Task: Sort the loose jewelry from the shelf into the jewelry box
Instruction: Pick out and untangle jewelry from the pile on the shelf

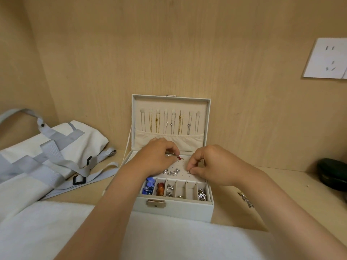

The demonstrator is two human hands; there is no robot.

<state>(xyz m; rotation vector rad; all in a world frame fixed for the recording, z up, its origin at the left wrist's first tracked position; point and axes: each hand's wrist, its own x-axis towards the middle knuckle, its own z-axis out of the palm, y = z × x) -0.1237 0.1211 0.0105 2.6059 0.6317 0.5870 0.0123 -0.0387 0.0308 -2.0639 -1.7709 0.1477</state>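
Note:
A white jewelry box [174,209] stands open on the wooden shelf, with chains hanging in its raised lid [170,121]. Both hands are over the perforated earring panel [183,170]. My left hand [155,156] holds small jewelry pieces, among them a red one [179,157] at the fingertips. My right hand [210,164] pinches a small silver earring [189,172] down at the panel. Several earrings [172,172] sit on the panel. The front compartments hold blue [148,186], amber [160,187] and silver pieces [201,194].
A loose silver piece [246,199] lies on the shelf right of the box. A white and grey bag [47,152] fills the left side. White cloth [169,239] covers the front edge. A dark case [332,175] sits at far right, under a wall socket [326,58].

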